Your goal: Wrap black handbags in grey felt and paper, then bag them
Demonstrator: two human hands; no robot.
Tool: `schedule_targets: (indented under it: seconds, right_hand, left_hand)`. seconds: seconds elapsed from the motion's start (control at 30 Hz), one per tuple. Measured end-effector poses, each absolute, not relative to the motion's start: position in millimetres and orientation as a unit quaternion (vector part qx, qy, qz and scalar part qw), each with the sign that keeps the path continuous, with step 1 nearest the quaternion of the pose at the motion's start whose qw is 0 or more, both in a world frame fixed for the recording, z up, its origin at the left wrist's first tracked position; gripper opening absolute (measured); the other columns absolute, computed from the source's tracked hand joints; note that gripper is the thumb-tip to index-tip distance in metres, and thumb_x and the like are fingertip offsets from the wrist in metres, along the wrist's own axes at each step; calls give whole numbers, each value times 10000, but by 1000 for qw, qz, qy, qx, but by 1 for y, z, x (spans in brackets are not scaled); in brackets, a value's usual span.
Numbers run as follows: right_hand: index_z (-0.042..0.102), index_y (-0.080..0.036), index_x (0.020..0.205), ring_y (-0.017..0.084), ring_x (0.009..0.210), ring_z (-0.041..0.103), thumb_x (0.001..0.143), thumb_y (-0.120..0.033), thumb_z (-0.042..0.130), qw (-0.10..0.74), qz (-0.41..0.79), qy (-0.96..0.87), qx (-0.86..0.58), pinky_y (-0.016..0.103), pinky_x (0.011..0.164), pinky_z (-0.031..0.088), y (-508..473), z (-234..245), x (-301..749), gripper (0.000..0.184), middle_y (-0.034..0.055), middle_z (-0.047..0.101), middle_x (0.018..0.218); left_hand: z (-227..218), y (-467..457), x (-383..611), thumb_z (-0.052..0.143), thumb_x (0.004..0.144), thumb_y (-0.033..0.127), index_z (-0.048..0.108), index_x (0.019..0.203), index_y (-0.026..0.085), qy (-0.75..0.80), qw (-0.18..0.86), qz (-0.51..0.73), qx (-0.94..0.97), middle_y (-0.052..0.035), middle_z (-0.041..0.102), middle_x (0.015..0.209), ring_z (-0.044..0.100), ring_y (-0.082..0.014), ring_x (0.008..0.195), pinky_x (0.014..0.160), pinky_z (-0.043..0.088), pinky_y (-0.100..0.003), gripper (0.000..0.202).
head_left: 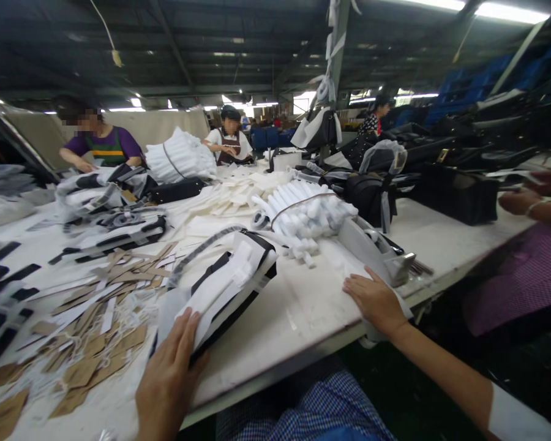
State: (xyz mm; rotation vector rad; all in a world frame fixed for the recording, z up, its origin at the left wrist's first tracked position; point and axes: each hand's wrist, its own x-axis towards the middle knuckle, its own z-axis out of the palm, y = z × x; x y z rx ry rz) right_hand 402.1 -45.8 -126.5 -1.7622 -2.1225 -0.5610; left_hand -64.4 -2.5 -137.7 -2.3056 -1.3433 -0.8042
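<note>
My left hand (168, 373) rests at the near end of a black bag wrapped in white paper (224, 285), thumb under its edge and fingers laid over the wrapping, holding it on the white table (298, 315). My right hand (374, 300) lies flat, fingers together, on a sheet of white paper (349, 260) near the table's front edge, next to a grey tape dispenser (376, 248). A bundle of rolled white paper tubes (303, 214) tied with a band sits just beyond the bag.
Brown hang tags with strings (82, 355) litter the left of the table. More wrapped black items (110, 229) and black bags (454, 190) lie further back. Three people work at the far side; another person's hands (528, 199) reach in at the right.
</note>
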Motion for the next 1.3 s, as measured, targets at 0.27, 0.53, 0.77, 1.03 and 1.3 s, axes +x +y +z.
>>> schedule_targets:
  seconds: [0.27, 0.53, 0.77, 1.03, 1.3]
  right_hand:
    - [711, -270, 921, 193, 962, 708, 964, -268, 564, 263, 18, -766, -586, 546, 1140, 320, -81, -105, 311, 154, -28, 767, 941]
    - [530, -118, 1398, 322, 1356, 477, 959, -448, 515, 257, -12, -714, -652, 525, 1111, 416, -53, -120, 321, 550, 196, 507, 1457]
    - [380, -191, 1516, 322, 1475, 264, 895, -573, 579, 147, 151, -863, -459, 546, 1204, 199, -34, -127, 261, 755, 165, 326, 1577]
    - [614, -249, 1313, 204, 1338, 493, 896, -444, 594, 247, 247, -910, -224, 401, 1156, 269, 62, -99, 194, 461, 46, 610, 1381]
    - [732, -240, 1093, 233, 1168, 627, 890, -281, 564, 353, 216, -852, -320, 356, 1052, 438, 87, -106, 175, 267, 13, 712, 1204]
  left_hand:
    - [-138, -3, -62, 431, 987, 348, 223, 1568, 228, -478, 176, -290, -810, -96, 427, 1537, 515, -295, 1321, 1042, 458, -415, 628]
    - [-137, -5, -62, 482, 966, 292, 232, 1565, 246, -483, 162, -299, -807, -96, 434, 1533, 528, -301, 1311, 1030, 475, -418, 651]
    - [-136, -6, -61, 541, 937, 251, 221, 1566, 244, -517, 151, -330, -776, -108, 482, 1495, 565, -307, 1270, 1004, 500, -424, 706]
    - [-131, -8, -60, 610, 886, 181, 214, 1566, 238, -549, 144, -345, -748, -107, 524, 1460, 593, -288, 1241, 991, 517, -386, 789]
    - [-127, -6, -54, 565, 872, 101, 261, 1550, 241, -519, 173, -311, -777, -111, 500, 1481, 541, -280, 1304, 1009, 506, -398, 756]
